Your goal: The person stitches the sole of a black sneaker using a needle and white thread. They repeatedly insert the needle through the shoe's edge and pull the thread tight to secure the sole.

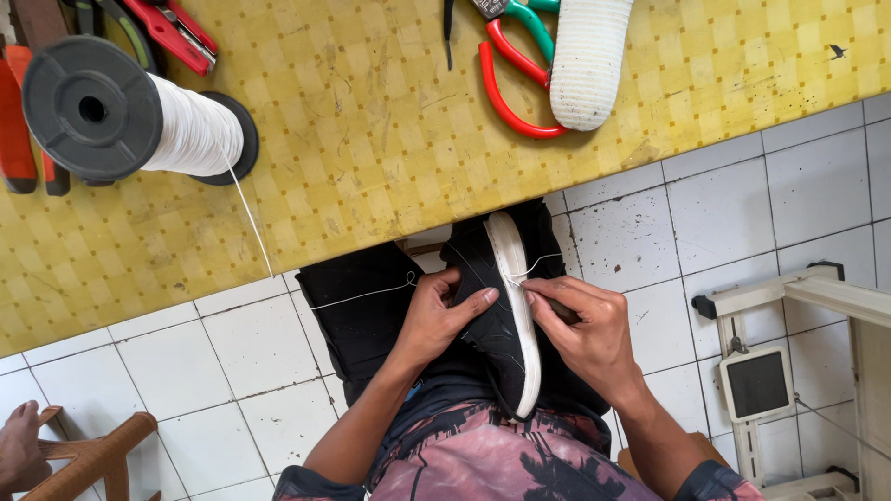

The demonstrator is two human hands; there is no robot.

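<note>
At the lower centre of the frame both forearms come up from the bottom edge and meet over a black shoe (pixel 492 315) with a white sole (pixel 518 306), which lies on the person's lap, toe toward the counter. The left hand (pixel 436 315) wraps the shoe's dark upper from the left, its fingers (pixel 478 299) curled across the fabric and the thumb reaching toward the sole's edge, so it is grasping the shoe. The right hand (pixel 585 329) rests on the other side with its fingers pinched together at the sole's rim, clenched on something thin that is too small to make out. A white thread (pixel 362 295) runs from the shoe leftward across the lap, then up over the counter edge.

The yellow checked counter (pixel 371 139) fills the upper part of the frame. At upper left lies a big spool of white thread (pixel 186 134) with black end discs, on its side. Beside it at the top left are red-handled pliers (pixel 172 32). At top centre are red-handled scissors (pixel 510 83), and just beside them a loose white shoe sole (pixel 585 56).

Below the counter is white tiled floor (pixel 232 353). A wooden chair (pixel 93 459) shows at lower left, and a white metal stand (pixel 798 343) at the right edge.
</note>
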